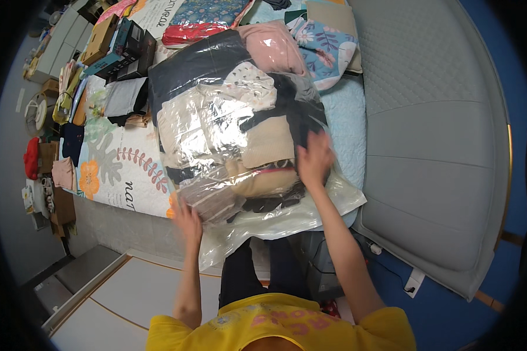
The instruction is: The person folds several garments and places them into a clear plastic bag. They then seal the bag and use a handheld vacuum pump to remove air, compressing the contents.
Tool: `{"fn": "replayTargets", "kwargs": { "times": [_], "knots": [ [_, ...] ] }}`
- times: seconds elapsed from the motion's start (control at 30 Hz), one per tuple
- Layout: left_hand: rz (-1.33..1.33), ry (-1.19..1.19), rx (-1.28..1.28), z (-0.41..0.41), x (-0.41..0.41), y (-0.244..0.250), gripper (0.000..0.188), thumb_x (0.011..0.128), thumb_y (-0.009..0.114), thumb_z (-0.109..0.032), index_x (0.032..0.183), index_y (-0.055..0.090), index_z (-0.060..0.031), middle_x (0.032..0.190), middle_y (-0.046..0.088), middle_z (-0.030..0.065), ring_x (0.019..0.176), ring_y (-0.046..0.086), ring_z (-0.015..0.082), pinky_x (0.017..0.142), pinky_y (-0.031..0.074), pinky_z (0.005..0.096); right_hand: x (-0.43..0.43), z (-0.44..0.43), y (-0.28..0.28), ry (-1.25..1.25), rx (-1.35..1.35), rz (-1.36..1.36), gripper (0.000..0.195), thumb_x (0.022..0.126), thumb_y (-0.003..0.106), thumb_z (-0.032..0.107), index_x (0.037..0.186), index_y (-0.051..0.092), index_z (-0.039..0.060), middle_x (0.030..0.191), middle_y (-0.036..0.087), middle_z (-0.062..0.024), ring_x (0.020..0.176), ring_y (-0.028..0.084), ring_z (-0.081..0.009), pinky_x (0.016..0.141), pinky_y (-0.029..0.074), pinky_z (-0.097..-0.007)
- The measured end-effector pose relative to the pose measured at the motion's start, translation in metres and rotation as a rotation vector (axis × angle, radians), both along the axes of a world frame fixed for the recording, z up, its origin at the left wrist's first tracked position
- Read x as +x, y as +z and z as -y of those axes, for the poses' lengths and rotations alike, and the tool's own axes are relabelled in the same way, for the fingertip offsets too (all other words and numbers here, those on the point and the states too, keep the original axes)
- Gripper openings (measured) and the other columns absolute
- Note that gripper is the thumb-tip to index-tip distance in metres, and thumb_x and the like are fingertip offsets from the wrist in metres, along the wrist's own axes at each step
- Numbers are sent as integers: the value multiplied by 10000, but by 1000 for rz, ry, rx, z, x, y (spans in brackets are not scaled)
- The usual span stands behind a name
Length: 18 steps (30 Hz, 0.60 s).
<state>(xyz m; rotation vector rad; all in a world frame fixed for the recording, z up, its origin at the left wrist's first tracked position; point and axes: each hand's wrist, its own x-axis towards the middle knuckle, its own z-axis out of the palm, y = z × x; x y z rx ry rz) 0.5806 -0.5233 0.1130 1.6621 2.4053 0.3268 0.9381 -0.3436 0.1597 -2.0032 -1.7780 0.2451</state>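
Observation:
A large clear plastic storage bag [267,215] lies before me on a bed, packed with folded clothes. Through its film show cream garments [182,125], a beige ribbed knit [270,138], dark cloth and a grey-brown striped piece [213,193]. My left hand [188,221] is at the bag's near left edge; motion blurs it, and whether the fingers grip the film cannot be made out. On the bag's right side rests my right hand [317,160], also blurred, fingers spread over the plastic. The bag's loose near end hangs over the bed's edge towards my legs.
Stacked boxes [121,48] and folded grey clothing [125,96] sit on the bed's left part. A pink bundle [272,46], a floral pillow [324,52] and red fabric [193,34] lie beyond the bag. The padded grey headboard [425,131] rises at right, with a power socket [414,281] below.

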Motion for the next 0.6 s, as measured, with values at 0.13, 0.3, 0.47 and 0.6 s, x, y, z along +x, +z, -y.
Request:
{"fn": "replayTargets", "kwargs": {
  "times": [0.13,0.3,0.47,0.6],
  "knots": [
    [-135,-158,18,-166,48,13,542,848,413,-416,1331,288,-205,1410,154,127,1306,89,317,993,36,572,-72,-106,-19,392,11,222,585,816,431,480,1314,315,196,1397,180,-115,1298,108,-290,959,18,-629],
    [-225,-240,-30,-220,30,-26,582,812,428,-474,1320,313,-216,1413,160,101,1307,80,318,960,-11,628,-108,-128,-87,436,-152,299,611,818,374,537,1334,280,223,1424,103,-84,1311,15,-290,949,-17,-648],
    [-198,-206,-90,-228,38,-67,601,790,438,-466,1322,309,-219,1418,136,110,1305,61,342,947,-41,641,-112,-145,-122,459,-264,333,631,819,366,539,1349,243,220,1429,71,-95,1312,-33,-297,949,-20,-645],
    [-139,-224,-122,-235,40,-62,604,785,454,-455,1323,307,-223,1416,133,123,1305,59,345,938,-52,647,-112,-147,-121,474,-372,326,654,805,365,561,1353,226,233,1432,37,-98,1312,-28,-306,949,-25,-644]
  ]
}}
